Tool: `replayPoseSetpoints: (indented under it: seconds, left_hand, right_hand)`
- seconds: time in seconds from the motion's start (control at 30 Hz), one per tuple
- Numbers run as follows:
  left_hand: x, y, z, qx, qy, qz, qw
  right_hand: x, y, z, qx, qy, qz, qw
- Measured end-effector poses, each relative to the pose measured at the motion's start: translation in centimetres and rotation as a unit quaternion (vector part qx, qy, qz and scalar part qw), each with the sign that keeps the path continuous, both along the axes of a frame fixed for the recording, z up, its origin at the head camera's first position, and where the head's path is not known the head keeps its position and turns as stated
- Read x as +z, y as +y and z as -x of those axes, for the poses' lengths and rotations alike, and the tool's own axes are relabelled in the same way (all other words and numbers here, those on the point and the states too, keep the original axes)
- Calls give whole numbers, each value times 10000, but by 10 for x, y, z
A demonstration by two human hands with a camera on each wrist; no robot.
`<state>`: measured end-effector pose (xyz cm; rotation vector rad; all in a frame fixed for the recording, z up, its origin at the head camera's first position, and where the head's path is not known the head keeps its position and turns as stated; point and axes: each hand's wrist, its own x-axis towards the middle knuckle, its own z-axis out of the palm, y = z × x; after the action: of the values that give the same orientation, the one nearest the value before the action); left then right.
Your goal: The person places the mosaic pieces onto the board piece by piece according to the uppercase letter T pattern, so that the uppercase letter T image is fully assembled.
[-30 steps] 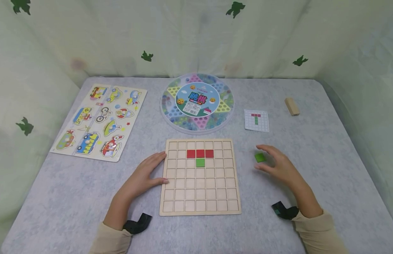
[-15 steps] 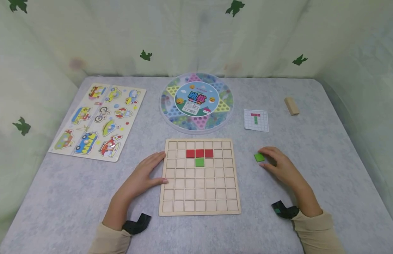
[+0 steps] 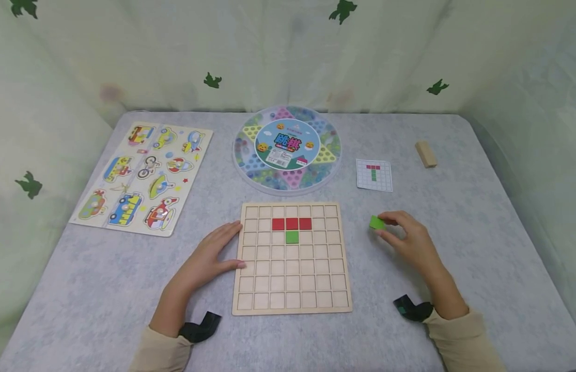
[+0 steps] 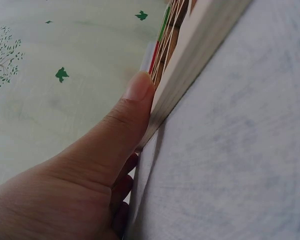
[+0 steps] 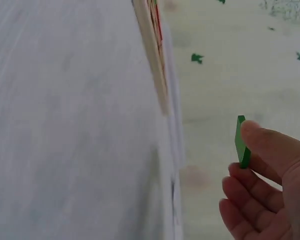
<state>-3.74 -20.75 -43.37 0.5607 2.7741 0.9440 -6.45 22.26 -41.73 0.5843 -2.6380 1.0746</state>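
Observation:
My right hand [image 3: 410, 240] pinches a green square tile [image 3: 376, 222] between thumb and fingers. In the right wrist view the tile [image 5: 242, 142] is held edge-on, raised off the table. Against the left edge of a wooden grid board [image 3: 292, 284] rests my left hand [image 3: 208, 258], thumb and fingers spread. The left wrist view shows its thumb [image 4: 137, 90] touching the board's rim. Three red tiles [image 3: 292, 223] lie in a row in the board's upper cells. Below the middle one sits another green tile [image 3: 292, 237].
A small card [image 3: 374, 175] printed with a red and green T pattern lies right of a round Chinese checkers box [image 3: 288, 144]. A wooden block [image 3: 425, 154] stands farther right. On the left lies a vehicle puzzle board [image 3: 145, 178].
My right thumb and fingers have closed on the green tile and lifted it off the table, slightly away from me. The left hand stays at the board's edge.

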Motion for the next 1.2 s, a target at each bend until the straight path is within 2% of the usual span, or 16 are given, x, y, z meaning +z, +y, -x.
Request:
replayPoseSetpoints:
  seconds: [0.1, 0.17, 0.23, 0.33, 0.43, 0.53, 0.67, 0.73, 1.0, 1.2]
  left_hand:
    - [1, 0, 0, -3, 7, 3, 10000]
    - [1, 0, 0, 8, -11, 3, 10000]
    - [1, 0, -1, 16, -29, -2, 10000]
    - [1, 0, -1, 27, -58, -4, 10000]
    - [1, -1, -1, 30, -79, -23, 10000]
    - [1, -1, 0, 28, -71, -40, 10000]
    - [0, -1, 0, 13, -43, -28, 10000]
    - [0, -1, 0, 0, -31, -16, 10000]
    - [2, -1, -1, 14, -44, -7, 10000]
    - [1, -1, 0, -25, -9, 17, 10000]
  right_hand:
    - [14, -17, -3, 331, 493, 415, 9974]
    - [24, -32, -5, 630, 654, 686, 9935]
    - [30, -50, -8, 890, 708, 901, 9894]
    - [36, -77, -13, 1229, 506, 1148, 9845]
    - [30, -101, -18, 1486, 204, 1242, 9809]
    - [16, -118, -19, 1638, -211, 1235, 9785]
    - [-5, -129, -19, 1565, -923, 992, 9783]
    - [-12, -132, -18, 1511, -1142, 805, 9786]
    - [-22, -135, -16, 1612, -1097, 224, 9805]
    - [-23, -136, -15, 1599, -941, 115, 9826]
